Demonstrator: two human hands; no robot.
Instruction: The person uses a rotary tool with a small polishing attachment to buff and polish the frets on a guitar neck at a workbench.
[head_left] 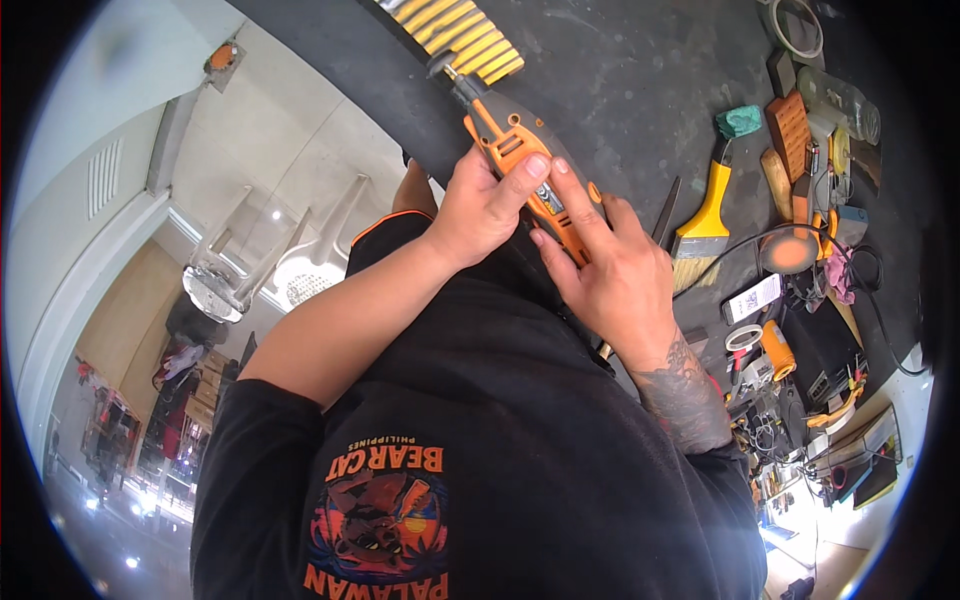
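Note:
An orange and black rotary tool [512, 138] is held slantwise above the dark bench, in front of my body. My left hand [478, 208] is wrapped round its front part, thumb lying along the casing. Further back, my right hand [622, 270] grips the body from the other side, its index finger stretched over the label area. At the tool's far end a small dark round bit [440, 64] sits on a brass-coloured shank. Just beyond the bit lies a yellow and black striped block [462, 38], partly cut off by the picture's upper edge.
Right of my hands, a yellow-handled paintbrush [705, 215] lies on the dark benchtop [620, 80]. Further right are a teal lump [738, 121], a brown perforated block [789, 124], a phone [752, 299], a black cable [880, 325] and tape rolls. White plastic stools [300, 275] stand left, below.

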